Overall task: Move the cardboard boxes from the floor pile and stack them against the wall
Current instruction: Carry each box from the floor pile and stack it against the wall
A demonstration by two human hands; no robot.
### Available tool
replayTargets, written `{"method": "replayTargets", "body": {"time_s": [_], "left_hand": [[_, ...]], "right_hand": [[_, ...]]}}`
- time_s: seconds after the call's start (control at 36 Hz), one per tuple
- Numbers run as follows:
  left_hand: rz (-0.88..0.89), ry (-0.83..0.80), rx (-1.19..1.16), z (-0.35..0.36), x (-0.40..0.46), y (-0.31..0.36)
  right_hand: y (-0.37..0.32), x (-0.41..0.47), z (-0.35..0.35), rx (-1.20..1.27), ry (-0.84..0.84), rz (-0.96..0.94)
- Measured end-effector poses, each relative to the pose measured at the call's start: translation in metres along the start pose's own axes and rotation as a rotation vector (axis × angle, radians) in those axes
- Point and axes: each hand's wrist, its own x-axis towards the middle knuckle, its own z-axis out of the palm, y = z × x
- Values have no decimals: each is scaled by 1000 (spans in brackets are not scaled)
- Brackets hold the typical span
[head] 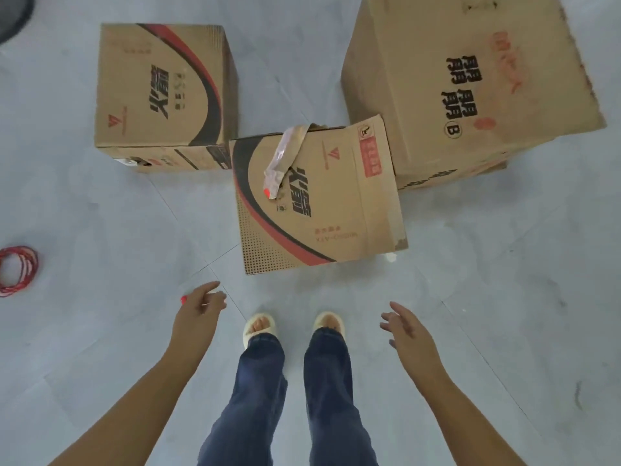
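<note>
Looking straight down at 3 cardboard boxes on a pale grey tiled floor, none picked up yet. Nearest by far: the middle box (319, 196), dead ahead of both feet, lying tilted with its long side running away from the body and a bit rightward, near edge just beyond the toes. Left hand (198, 309) and right hand (405, 326) hanging forward on either side, both grips empty, fingers loosely spread, touching nothing. Roughly equal reach from each, maybe left a hair closer to the near-left corner, so probably a 2-handed scoop by the side edges. Brown corrugated board, matte, printed with a red-and-black swoosh and a dotted patch; loose strip of crumpled tape (285, 159) flopping off the top edge, corners a bit scuffed. Left box (161, 95), same print, squarer, touching the middle one's far-left corner. Big box (470, 85) on the right, plain with black characters, ragged torn flap edge. Red cord coil (16, 270) off to the far left. No wall visible.
</note>
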Motion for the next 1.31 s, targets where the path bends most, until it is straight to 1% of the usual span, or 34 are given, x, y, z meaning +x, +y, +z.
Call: {"method": "replayTargets", "body": {"time_s": [0.14, 0.19, 0.25, 0.31, 0.39, 0.44, 0.53, 0.58, 0.64, 0.72, 0.78, 0.86, 0.94, 1.08, 1.19, 1.31], "left_hand": [[-220, 83, -193, 77, 107, -44], [-249, 121, -219, 101, 143, -62], [-262, 135, -228, 120, 174, -80], [-261, 123, -278, 133, 199, -95], [-251, 65, -385, 143, 223, -109], [-234, 44, -406, 145, 234, -113], [-222, 46, -453, 143, 241, -114], [-219, 68, -489, 139, 237, -108], [-210, 80, -528, 132, 228, -97], [-203, 96, -596, 113, 206, -74], [-178, 94, -624, 97, 184, -58], [-146, 92, -637, 71, 144, -36], [-154, 89, -660, 44, 99, -17], [-141, 97, -704, -6, 22, 12], [-108, 150, -757, -48, -40, 36], [-56, 226, -818, -87, -103, 55]], "right_hand": [[29, 150, 29, 16, 25, 65], [31, 198, 41, 89, 64, 116], [32, 236, 51, 230, 105, 159], [32, 262, 61, 355, 118, 145], [35, 287, 73, 466, 100, 121], [37, 297, 79, 516, 97, 124], [34, 299, 79, 526, 102, 98], [28, 292, 75, 522, 99, 69], [16, 280, 68, 573, 89, 21], [-8, 250, 56, 651, 90, -66], [-26, 225, 45, 660, 89, -89], [-50, 182, 27, 616, 97, -56], [-70, 132, 10, 580, 100, -20], [-109, 42, -15, 571, 102, -45], [-150, -20, -34, 542, 74, -112], [-191, -74, -43, 504, -3, -214]]}}
